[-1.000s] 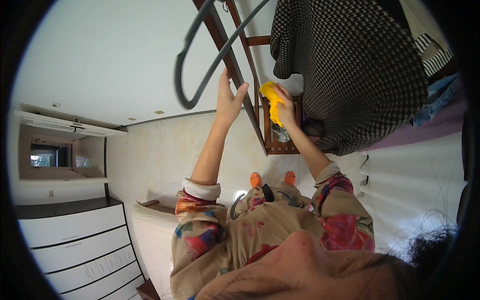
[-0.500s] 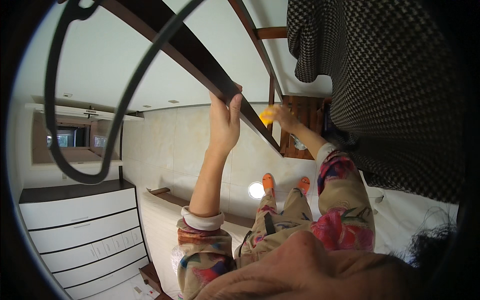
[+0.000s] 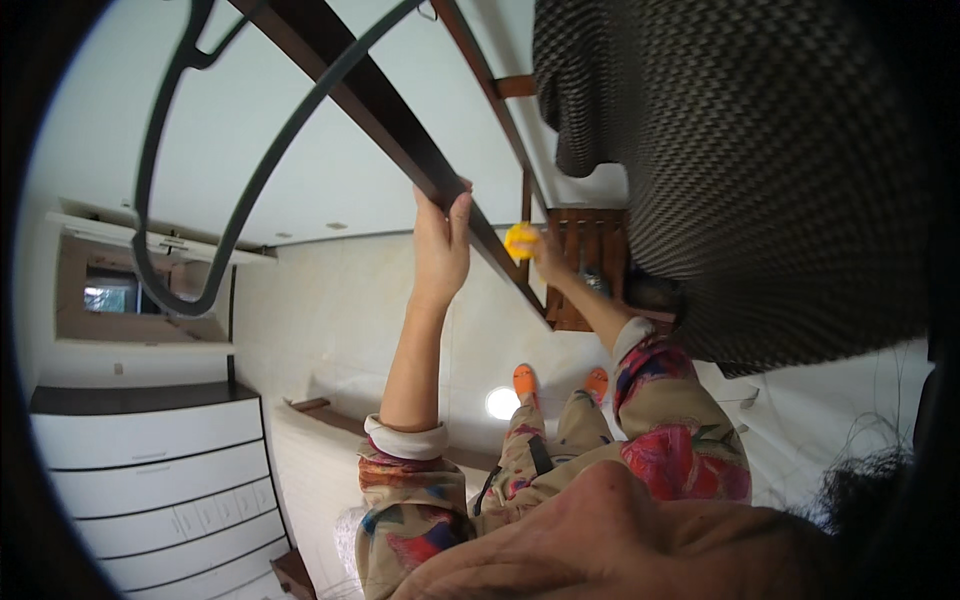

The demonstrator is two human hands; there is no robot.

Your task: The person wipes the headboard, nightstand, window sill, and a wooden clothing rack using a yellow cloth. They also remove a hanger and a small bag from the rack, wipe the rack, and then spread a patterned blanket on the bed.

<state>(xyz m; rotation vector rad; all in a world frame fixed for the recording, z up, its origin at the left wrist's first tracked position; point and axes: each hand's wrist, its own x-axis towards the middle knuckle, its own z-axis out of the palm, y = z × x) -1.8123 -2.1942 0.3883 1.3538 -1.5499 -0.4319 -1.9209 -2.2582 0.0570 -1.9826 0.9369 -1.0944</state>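
A dark brown wooden rack (image 3: 400, 130) rises past me, its near post running up to the upper left. My left hand (image 3: 443, 240) is wrapped round that post, thumb on the near side. Lower down, my right hand (image 3: 548, 255) grips a yellow cloth (image 3: 519, 241) against a thin upright of the rack; whether it is cloth or sponge is hard to make out. Beneath it lies the rack's slatted bottom shelf (image 3: 572, 232). A black-and-white patterned garment (image 3: 720, 180) hangs at the right, close to my right arm.
A dark grey hanger (image 3: 225, 230) dangles at the upper left. White drawers (image 3: 150, 440) with a dark top stand at the lower left, and a bed (image 3: 320, 470) lies beside my left arm. Pale tiles (image 3: 340, 310) cover the floor under my orange slippers (image 3: 524, 380).
The view has shifted a little, so rack, hanger and garment sit differently in it. My right hand with the yellow cloth has moved slightly along the upright; my left hand keeps its hold.
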